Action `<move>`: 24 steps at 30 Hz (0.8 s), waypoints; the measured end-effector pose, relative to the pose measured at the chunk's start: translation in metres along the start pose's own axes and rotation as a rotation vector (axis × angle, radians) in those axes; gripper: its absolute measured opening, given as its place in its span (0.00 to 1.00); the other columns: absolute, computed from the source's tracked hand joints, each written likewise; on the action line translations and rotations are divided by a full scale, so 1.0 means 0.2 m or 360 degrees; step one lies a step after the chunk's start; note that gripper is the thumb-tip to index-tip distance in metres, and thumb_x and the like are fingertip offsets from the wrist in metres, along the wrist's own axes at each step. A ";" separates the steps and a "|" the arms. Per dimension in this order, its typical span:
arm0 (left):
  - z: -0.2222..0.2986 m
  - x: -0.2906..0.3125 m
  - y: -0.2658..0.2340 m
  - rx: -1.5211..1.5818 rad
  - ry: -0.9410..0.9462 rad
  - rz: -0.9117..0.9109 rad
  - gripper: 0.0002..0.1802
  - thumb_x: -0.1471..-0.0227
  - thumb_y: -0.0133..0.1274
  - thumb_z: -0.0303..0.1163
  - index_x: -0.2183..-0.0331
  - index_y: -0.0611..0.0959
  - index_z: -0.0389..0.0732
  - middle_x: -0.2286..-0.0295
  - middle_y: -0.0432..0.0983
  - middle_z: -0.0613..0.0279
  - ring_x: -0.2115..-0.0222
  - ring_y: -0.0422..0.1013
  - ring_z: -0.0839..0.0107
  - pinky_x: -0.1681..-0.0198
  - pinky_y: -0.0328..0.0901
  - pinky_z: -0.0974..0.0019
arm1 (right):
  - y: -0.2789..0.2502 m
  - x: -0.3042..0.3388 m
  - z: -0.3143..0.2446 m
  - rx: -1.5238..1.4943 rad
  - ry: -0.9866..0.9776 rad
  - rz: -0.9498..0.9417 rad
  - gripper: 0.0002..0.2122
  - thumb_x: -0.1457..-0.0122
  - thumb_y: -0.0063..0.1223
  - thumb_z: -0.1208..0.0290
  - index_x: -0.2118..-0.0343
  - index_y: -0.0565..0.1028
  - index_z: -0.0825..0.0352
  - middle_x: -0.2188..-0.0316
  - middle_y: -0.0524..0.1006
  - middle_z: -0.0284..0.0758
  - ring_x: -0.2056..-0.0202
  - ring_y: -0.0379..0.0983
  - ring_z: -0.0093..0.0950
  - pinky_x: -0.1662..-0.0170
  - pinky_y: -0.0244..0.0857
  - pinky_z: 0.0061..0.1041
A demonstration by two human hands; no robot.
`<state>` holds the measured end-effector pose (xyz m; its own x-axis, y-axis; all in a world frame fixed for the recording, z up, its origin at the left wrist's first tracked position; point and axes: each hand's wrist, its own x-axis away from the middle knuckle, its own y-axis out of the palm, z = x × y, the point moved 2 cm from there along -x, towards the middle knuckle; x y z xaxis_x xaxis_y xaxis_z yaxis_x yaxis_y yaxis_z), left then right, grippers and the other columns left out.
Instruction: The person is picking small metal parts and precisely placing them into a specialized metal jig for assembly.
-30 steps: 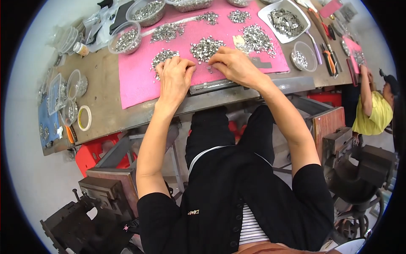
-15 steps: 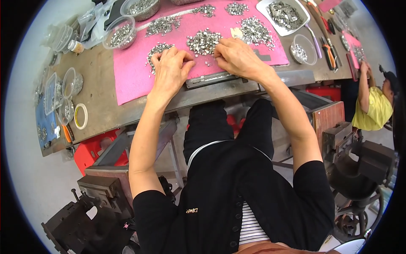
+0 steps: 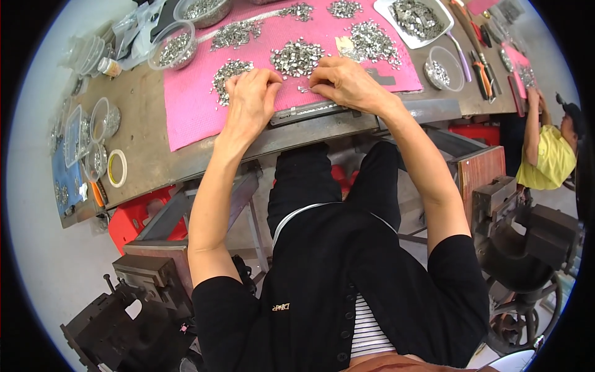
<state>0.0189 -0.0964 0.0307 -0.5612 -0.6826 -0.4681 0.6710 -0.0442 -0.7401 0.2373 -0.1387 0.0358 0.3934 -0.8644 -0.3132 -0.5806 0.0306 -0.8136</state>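
Observation:
My left hand (image 3: 253, 94) is over the near edge of a pile of small metal pieces (image 3: 230, 75) on a pink mat (image 3: 192, 115). Its thumb and forefinger are bent together; anything between them is too small to make out. Across from it, my right hand (image 3: 350, 84) has its fingers pinched beside the central pile of shiny metal pieces (image 3: 297, 57), with their tips partly hidden. A few loose pieces (image 3: 303, 89) lie next to those fingertips. Below both hands, along the bench edge, sits a narrow dark metal fixture (image 3: 310, 113) with small silvery pieces in a row.
More metal heaps (image 3: 374, 43) cover the mat. A white tray (image 3: 447, 28) and a round plastic tub (image 3: 460, 73) stand at right, near orange-handled pliers (image 3: 480, 80). Tubs (image 3: 193, 53) and a tape roll (image 3: 118, 168) are at left. Another person in yellow (image 3: 548, 161) works far right.
My left hand has shifted slightly away from the fixture, toward the piles, leaving more of the fixture's row visible. The right hand has stayed almost in place, still pinched.

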 end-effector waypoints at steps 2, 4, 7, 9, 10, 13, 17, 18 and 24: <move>0.04 0.03 0.00 0.0235 -0.0123 -0.0023 0.04 0.47 0.58 0.26 0.67 0.81 0.39 0.71 0.78 0.59 0.68 0.74 0.62 0.56 0.62 0.58 | 0.00 0.01 0.01 -0.0036 -0.0008 0.0049 0.05 0.47 0.62 0.76 0.67 0.81 0.69 0.70 0.77 0.39 0.67 0.75 0.37 0.64 0.69 0.33; 0.11 0.09 -0.01 0.0528 -0.0351 -0.0083 0.05 0.43 0.55 0.26 0.64 0.80 0.36 0.70 0.79 0.57 0.72 0.75 0.63 0.64 0.68 0.63 | 0.00 0.01 0.01 -0.0070 -0.0029 0.0057 0.05 0.47 0.62 0.76 0.67 0.80 0.69 0.71 0.77 0.38 0.68 0.75 0.37 0.64 0.69 0.33; 0.20 0.16 0.03 0.0478 -0.0241 0.0085 0.05 0.49 0.56 0.21 0.67 0.78 0.37 0.70 0.76 0.57 0.69 0.71 0.57 0.59 0.64 0.58 | -0.01 0.01 0.01 -0.0113 -0.0031 0.0034 0.05 0.47 0.62 0.75 0.68 0.80 0.68 0.71 0.76 0.38 0.68 0.74 0.37 0.65 0.68 0.34; 0.21 0.18 0.07 0.0497 -0.0192 0.0148 0.05 0.49 0.56 0.20 0.67 0.77 0.36 0.70 0.76 0.56 0.68 0.71 0.57 0.60 0.64 0.58 | 0.00 0.00 0.01 -0.0124 -0.0006 0.0008 0.05 0.47 0.62 0.75 0.68 0.80 0.68 0.71 0.76 0.38 0.69 0.74 0.37 0.65 0.68 0.34; 0.21 0.19 0.09 0.0516 -0.0139 0.0210 0.05 0.49 0.56 0.20 0.67 0.77 0.36 0.69 0.75 0.56 0.67 0.70 0.56 0.60 0.63 0.57 | 0.00 0.00 0.00 -0.0093 -0.0012 0.0031 0.05 0.46 0.62 0.75 0.68 0.80 0.68 0.72 0.75 0.38 0.68 0.74 0.37 0.64 0.67 0.35; 0.21 0.20 0.10 0.0498 -0.0154 0.0226 0.06 0.50 0.56 0.19 0.67 0.77 0.35 0.68 0.75 0.54 0.67 0.70 0.55 0.61 0.64 0.57 | 0.02 0.00 0.00 -0.0037 -0.0036 0.0097 0.04 0.45 0.60 0.74 0.68 0.78 0.69 0.72 0.75 0.38 0.68 0.73 0.38 0.64 0.67 0.35; 0.23 0.21 0.11 0.0290 -0.0013 0.0253 0.07 0.51 0.57 0.18 0.67 0.77 0.35 0.68 0.75 0.54 0.67 0.70 0.53 0.62 0.65 0.56 | 0.02 0.03 0.00 0.0005 -0.0099 0.0234 0.05 0.43 0.57 0.75 0.68 0.75 0.70 0.72 0.74 0.39 0.68 0.72 0.40 0.64 0.66 0.36; 0.23 0.21 0.10 0.0287 -0.0016 0.0255 0.07 0.51 0.57 0.18 0.67 0.77 0.35 0.68 0.75 0.54 0.67 0.70 0.53 0.62 0.65 0.56 | 0.01 0.03 -0.02 0.0002 -0.0102 0.0233 0.05 0.43 0.57 0.75 0.68 0.75 0.70 0.72 0.74 0.39 0.68 0.72 0.40 0.64 0.66 0.36; 0.24 0.22 0.08 0.0141 0.0023 0.0231 0.10 0.53 0.60 0.20 0.65 0.78 0.36 0.68 0.77 0.53 0.66 0.73 0.52 0.59 0.68 0.52 | 0.01 0.09 -0.17 -0.0289 -0.0013 0.0237 0.05 0.42 0.56 0.76 0.67 0.73 0.71 0.70 0.73 0.40 0.67 0.72 0.39 0.62 0.66 0.34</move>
<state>0.0286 -0.1627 0.0206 -0.4618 -0.6758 -0.5744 0.7854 -0.0107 -0.6189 0.2195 -0.1717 0.0448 0.2991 -0.8530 -0.4277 -0.7510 0.0661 -0.6569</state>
